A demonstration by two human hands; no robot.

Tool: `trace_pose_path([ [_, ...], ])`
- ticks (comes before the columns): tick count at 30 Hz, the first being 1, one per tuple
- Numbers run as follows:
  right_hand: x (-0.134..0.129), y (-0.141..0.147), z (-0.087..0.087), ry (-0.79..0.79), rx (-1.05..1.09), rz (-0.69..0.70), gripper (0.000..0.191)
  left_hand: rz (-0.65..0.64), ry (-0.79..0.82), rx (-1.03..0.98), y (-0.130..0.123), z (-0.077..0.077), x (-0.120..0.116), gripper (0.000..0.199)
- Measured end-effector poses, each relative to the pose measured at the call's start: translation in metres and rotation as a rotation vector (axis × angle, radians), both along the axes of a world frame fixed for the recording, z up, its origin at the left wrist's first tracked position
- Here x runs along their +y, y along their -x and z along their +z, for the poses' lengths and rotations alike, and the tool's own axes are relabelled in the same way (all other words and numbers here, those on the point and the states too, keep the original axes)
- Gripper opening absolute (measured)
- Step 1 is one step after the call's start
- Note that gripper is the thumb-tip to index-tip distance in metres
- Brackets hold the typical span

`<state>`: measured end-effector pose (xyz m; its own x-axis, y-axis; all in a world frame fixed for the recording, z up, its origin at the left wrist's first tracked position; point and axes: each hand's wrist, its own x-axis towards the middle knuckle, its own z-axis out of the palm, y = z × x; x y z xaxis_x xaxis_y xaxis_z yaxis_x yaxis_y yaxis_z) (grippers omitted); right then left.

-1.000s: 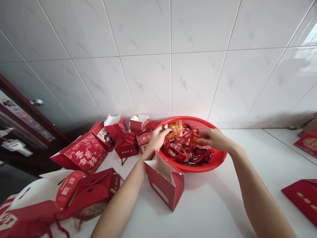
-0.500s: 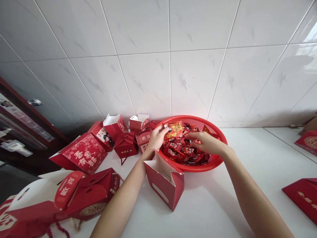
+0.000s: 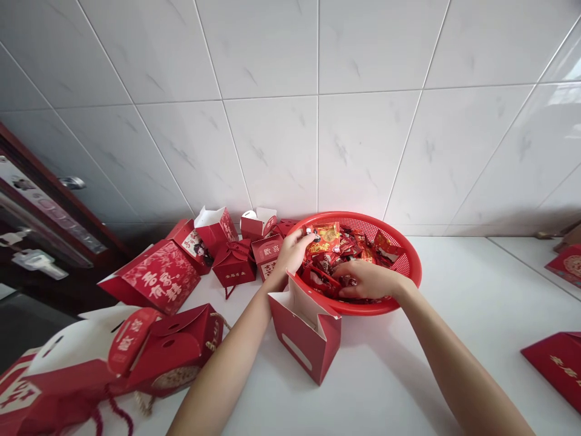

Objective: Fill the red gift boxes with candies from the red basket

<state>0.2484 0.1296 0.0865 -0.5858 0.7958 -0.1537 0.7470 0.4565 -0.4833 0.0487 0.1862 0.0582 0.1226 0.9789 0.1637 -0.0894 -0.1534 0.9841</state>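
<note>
A red plastic basket (image 3: 411, 275) holds a heap of red wrapped candies (image 3: 324, 261). My left hand (image 3: 293, 248) is at the basket's left rim, closed on a flat red-and-gold candy packet (image 3: 327, 236). Inside the basket, near its front, my right hand (image 3: 370, 280) has its fingers and thumb curled round a wrapped candy (image 3: 348, 281); the fingertips are partly hidden among the wrappers. An uncovered red gift box (image 3: 302, 342) with a white inside stands in front of the basket, close to my left forearm. Its bottom is out of sight.
Several red gift boxes (image 3: 233, 266) crowd the left side, some with flaps up. Larger boxes (image 3: 170, 351) with cord handles lie nearer at left. A red box (image 3: 556, 366) sits at the right edge. Behind the white counter (image 3: 390, 375) rises a tiled wall (image 3: 272, 145).
My right hand has moved toward the front of the basket and lower into the candies. My left hand still holds the packet. The whole view has shifted slightly.
</note>
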Motion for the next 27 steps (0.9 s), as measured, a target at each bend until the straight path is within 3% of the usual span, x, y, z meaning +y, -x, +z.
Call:
trace_pose_path([
  [4, -0.001, -0.001, 0.001, -0.007, 0.077, -0.063, 0.034, -0.002, 0.013, -0.034, -0.001, 0.002, -0.002, 0.031],
  [8, 0.001, -0.004, 0.000, 0.008, 0.176, -0.079, 0.033, 0.007, 0.026, -0.062, -0.002, 0.004, -0.004, 0.028],
  [11, 0.007, -0.007, -0.004, -0.089, 0.326, -0.135, 0.027, 0.053, 0.044, -0.053, 0.000, 0.002, -0.003, 0.026],
  [16, 0.016, -0.019, -0.006, -0.169, 0.643, -0.495, 0.011, 0.081, 0.060, -0.059, 0.004, -0.003, 0.002, 0.027],
  [18, 0.015, -0.024, -0.003, -0.150, 0.781, -0.574, 0.012, 0.095, 0.053, -0.058, 0.004, -0.004, 0.004, 0.028],
  [21, 0.012, -0.029, 0.002, -0.110, 0.921, -0.556, 0.024, 0.153, 0.034, -0.047, 0.004, -0.006, 0.005, 0.028],
  [23, 0.010, -0.029, 0.005, -0.091, 0.994, -0.529, 0.032, 0.188, -0.024, -0.014, 0.003, -0.006, 0.006, 0.039],
  [25, 0.009, -0.026, 0.006, -0.097, 1.052, -0.512, 0.037, 0.168, -0.136, 0.062, 0.003, -0.005, 0.005, 0.043],
  [27, 0.008, -0.022, 0.006, -0.124, 1.072, -0.498, 0.039, 0.091, -0.221, 0.167, 0.003, -0.003, 0.003, 0.033],
])
